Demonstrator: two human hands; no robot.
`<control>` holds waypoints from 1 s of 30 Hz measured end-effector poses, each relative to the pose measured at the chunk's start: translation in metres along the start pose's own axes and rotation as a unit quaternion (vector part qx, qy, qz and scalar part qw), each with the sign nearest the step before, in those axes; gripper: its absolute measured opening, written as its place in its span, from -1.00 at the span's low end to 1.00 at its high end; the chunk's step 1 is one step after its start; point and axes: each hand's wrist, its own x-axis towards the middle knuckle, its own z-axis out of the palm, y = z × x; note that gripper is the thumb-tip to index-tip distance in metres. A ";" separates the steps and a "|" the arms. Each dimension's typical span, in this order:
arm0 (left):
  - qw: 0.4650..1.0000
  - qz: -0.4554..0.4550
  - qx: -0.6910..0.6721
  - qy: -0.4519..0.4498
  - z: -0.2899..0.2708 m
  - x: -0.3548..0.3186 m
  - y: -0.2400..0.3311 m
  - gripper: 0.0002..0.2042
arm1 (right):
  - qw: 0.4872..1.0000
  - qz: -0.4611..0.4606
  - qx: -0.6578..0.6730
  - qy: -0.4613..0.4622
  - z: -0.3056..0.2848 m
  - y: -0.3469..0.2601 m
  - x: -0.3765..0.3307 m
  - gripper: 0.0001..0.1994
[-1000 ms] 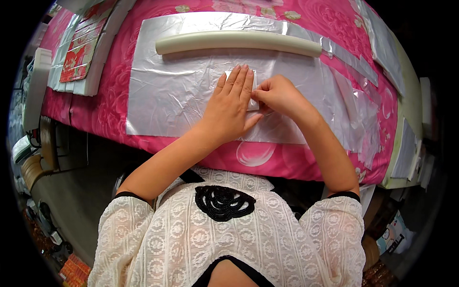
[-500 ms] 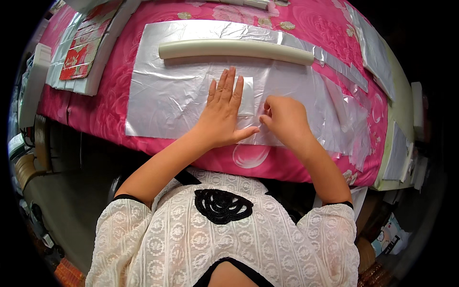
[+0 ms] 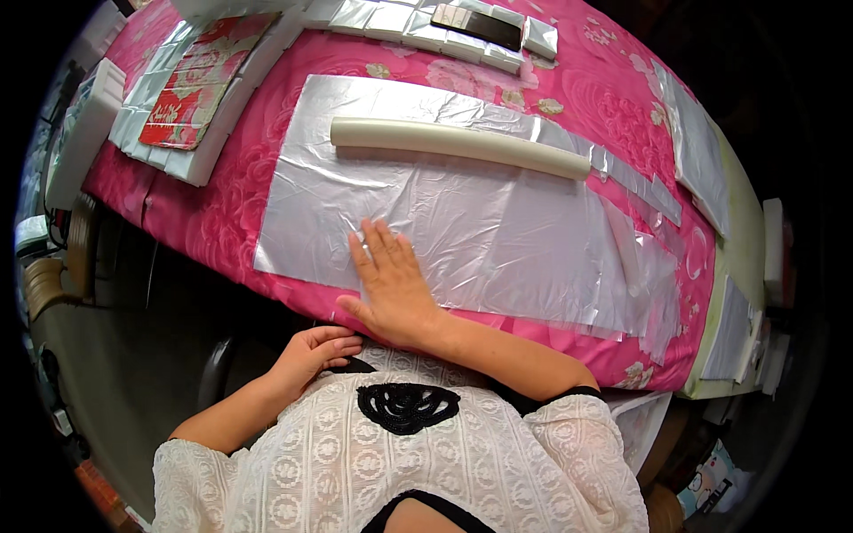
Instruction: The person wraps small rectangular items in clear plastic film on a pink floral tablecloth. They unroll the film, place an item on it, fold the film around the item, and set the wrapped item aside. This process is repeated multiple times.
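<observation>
My right hand (image 3: pixel 389 282) reaches across to the left and lies palm down, fingers spread, on the near left part of a silvery plastic sheet (image 3: pixel 498 240). Just below the table's near edge, my left hand (image 3: pixel 318 355) is held close to my body, beside the right hand's thumb. Its fingers are loosely bent and point to the right, with nothing visible in them; the palm is hidden. Farther back on the sheet lies a long cream-coloured roller (image 3: pixel 462 147). Strips of clear film (image 3: pixel 635 253) lie crumpled at the sheet's right end.
A pink flowered cloth (image 3: pixel 222 213) covers the table. Rows of silvery-white packets (image 3: pixel 382 19) line the back, with a dark phone (image 3: pixel 477 27) on them. A red printed card (image 3: pixel 182 111) tops a stack at the far left. Folded plastic (image 3: pixel 697 151) lies at the right edge.
The small pale square packet under my left hand is no longer in view. That hand has drawn back to the table edge. My right hand has moved left and flattened on the sheet.
</observation>
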 end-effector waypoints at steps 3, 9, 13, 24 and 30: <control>0.993 0.025 -0.117 -0.016 -0.010 0.001 -0.024 -0.82 | 0.995 -0.053 0.074 -0.031 0.024 -0.033 -0.009 -0.23; 0.930 0.157 0.324 0.071 -0.008 -0.002 0.003 -0.88 | 0.979 -0.184 0.060 -0.069 -0.006 -0.016 -0.007 -0.53; 0.845 0.293 0.442 0.070 0.027 -0.007 0.050 -0.81 | 0.971 -0.235 0.024 -0.033 -0.053 0.028 0.000 -0.89; 0.765 0.424 0.484 0.031 0.042 0.020 0.069 -0.69 | 0.804 0.226 0.410 0.367 -0.199 0.250 0.101 -0.81; 0.752 0.414 0.513 0.010 0.050 0.033 0.081 -0.68 | 0.828 0.414 0.173 0.337 -0.204 0.311 0.133 -0.65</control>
